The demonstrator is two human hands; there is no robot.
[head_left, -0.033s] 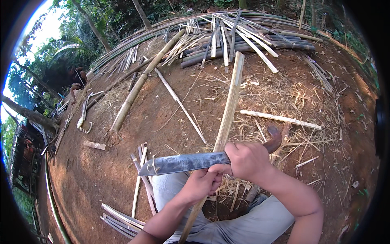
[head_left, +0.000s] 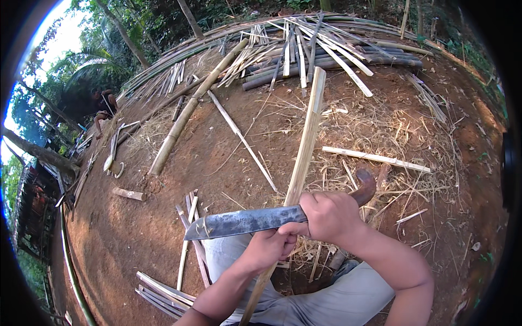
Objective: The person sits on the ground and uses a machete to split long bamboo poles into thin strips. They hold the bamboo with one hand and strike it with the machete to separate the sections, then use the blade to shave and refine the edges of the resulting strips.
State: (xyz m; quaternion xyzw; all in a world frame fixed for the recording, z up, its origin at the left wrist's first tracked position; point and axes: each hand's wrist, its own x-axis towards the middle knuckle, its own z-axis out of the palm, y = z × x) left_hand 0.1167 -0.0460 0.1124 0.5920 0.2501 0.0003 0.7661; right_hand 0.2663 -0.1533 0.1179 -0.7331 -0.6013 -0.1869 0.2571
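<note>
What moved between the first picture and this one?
Nothing visibly moved. The right hand grips the big knife by its handle, blade lying across the long bamboo strip. The left hand holds that strip just under the blade. The split pieces on the dirt lie where they were.

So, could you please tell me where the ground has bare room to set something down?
Bare dirt lies between the thick bamboo pole and the thin stick, and left of the blade. Right of the held bamboo strip, shavings crowd the ground; the far pile is packed.
</note>
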